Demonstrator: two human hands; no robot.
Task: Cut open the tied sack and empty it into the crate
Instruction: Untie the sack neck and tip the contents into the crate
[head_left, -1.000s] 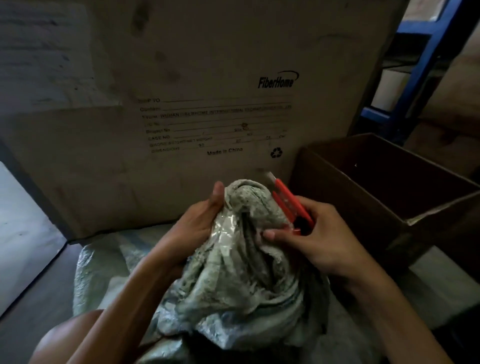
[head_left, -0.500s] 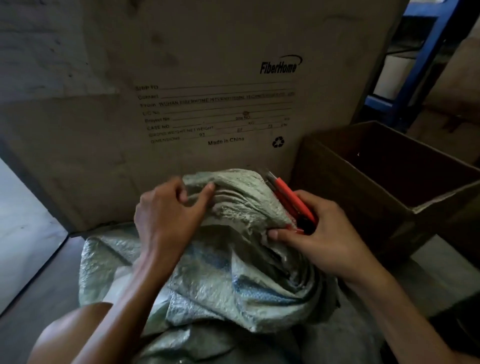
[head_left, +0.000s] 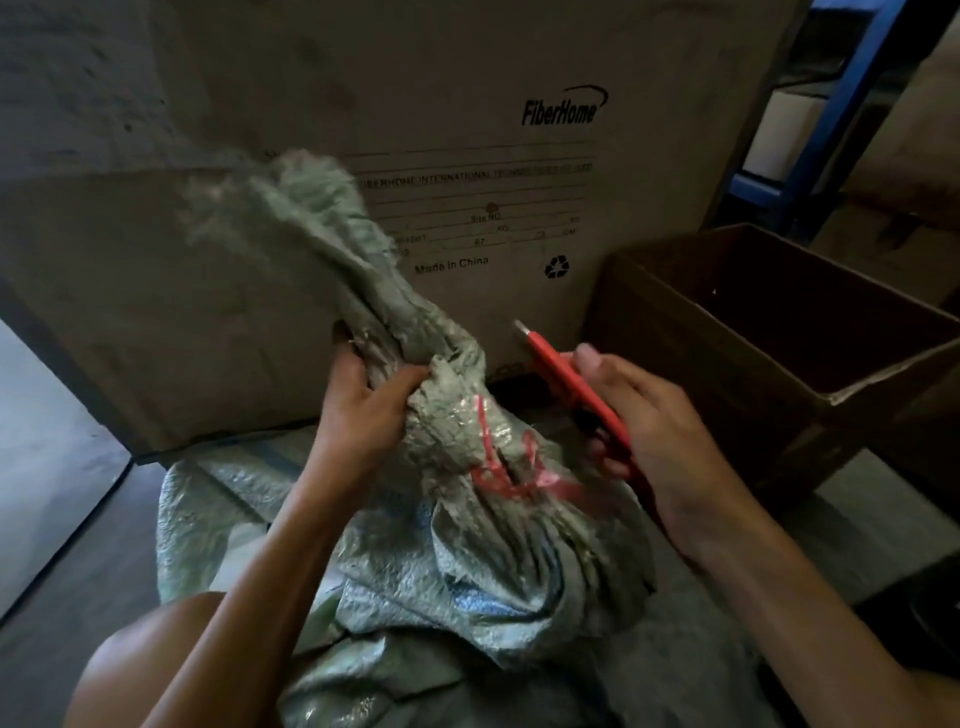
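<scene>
A pale green woven sack (head_left: 467, 561) lies in front of me. Its bunched neck (head_left: 332, 249) stands upright, tied with red plastic string (head_left: 506, 467). My left hand (head_left: 363, 410) grips the neck just above the tie. My right hand (head_left: 644, 436) holds a red utility knife (head_left: 566, 384) just right of the tie, with a short blade tip showing at its far end. The open brown cardboard crate (head_left: 779, 374) stands to the right, dark inside.
A large "FiberHome" cardboard box (head_left: 467, 130) stands right behind the sack. Blue metal shelving (head_left: 831, 130) rises at the back right. My knee (head_left: 140, 670) shows at the lower left. Grey floor lies to the left.
My left hand has pulled the folded sack top up into a standing neck, which bares the red tie. The right hand with the knife has drawn slightly away to the right.
</scene>
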